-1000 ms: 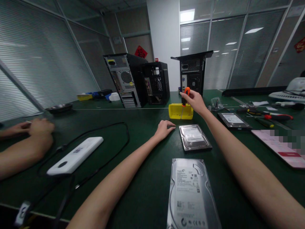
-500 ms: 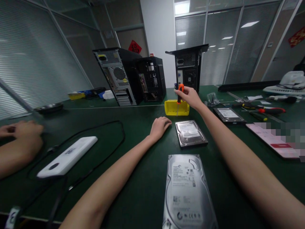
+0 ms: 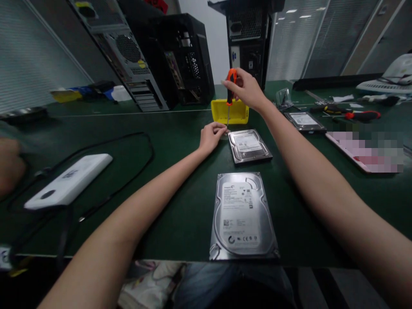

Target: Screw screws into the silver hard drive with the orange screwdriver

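Screwdriver Upright Beside Hard Drive at Shared Workbench

A right hand (image 3: 246, 88) grips an orange-and-black screwdriver (image 3: 229, 97) by its handle, the shaft pointing down, nearly vertical, in front of a yellow tray (image 3: 222, 113) on a dark green table (image 3: 180, 206). The left hand (image 3: 210, 136) rests on the tabletop, fingertips drawn in close to the tool's tip, beside the far left corner of a silver hard drive (image 3: 247, 143); it appears to pinch something small, though the view is too poor to be certain. A second, Seagate-labelled drive (image 3: 240, 219) lies flat, label up, between the forearms and nearer the table's front edge. To the right are a third drive (image 3: 304, 121), a pink board (image 3: 344, 148) partly pixelated, and a red-and-black-handled tool (image 3: 363, 115). At left, a white device (image 3: 69, 180) lies beside a looping black cable (image 3: 148, 150), with another person's blurred arm (image 3: 9, 167) at the frame's edge. Three computer cases stand at the back: one silver-backed (image 3: 128, 56), one black (image 3: 193, 64) in the middle and another (image 3: 249, 38) behind the tray.
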`<action>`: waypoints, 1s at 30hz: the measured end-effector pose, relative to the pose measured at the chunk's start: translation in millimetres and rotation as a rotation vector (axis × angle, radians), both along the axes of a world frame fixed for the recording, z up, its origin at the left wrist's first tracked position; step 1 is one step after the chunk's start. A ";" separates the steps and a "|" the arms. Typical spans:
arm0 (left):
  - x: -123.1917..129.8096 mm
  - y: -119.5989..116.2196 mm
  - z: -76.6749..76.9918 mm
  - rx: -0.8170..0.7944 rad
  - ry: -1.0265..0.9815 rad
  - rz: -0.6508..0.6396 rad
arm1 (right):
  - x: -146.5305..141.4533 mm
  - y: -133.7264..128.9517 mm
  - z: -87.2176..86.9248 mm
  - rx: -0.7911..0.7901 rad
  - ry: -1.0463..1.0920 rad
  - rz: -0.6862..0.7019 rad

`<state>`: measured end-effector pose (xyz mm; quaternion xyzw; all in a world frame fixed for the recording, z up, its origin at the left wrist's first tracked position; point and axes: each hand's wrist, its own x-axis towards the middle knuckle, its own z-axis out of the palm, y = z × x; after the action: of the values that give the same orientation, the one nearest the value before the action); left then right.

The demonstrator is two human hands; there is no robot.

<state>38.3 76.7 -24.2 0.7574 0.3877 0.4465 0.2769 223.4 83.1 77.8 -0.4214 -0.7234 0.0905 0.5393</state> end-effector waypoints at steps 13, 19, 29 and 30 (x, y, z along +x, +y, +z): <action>0.1 4.7 -5.4 -0.163 -0.107 -0.084 | -0.8 0.6 3.6 -0.016 -0.026 0.031; 0.9 0.9 -2.4 -0.198 -0.120 -0.083 | -2.4 0.8 2.5 -0.010 -0.060 0.043; 2.5 -2.3 0.1 -0.110 -0.095 -0.058 | -6.9 -4.4 2.0 0.010 -0.094 0.050; 2.5 -2.6 0.1 -0.105 -0.095 -0.059 | -6.7 -4.1 1.7 0.012 -0.088 0.046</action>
<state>40.9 74.1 -24.1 0.7308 0.3748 0.4526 0.3473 216.7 79.1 79.5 -0.4049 -0.7564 0.0801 0.5075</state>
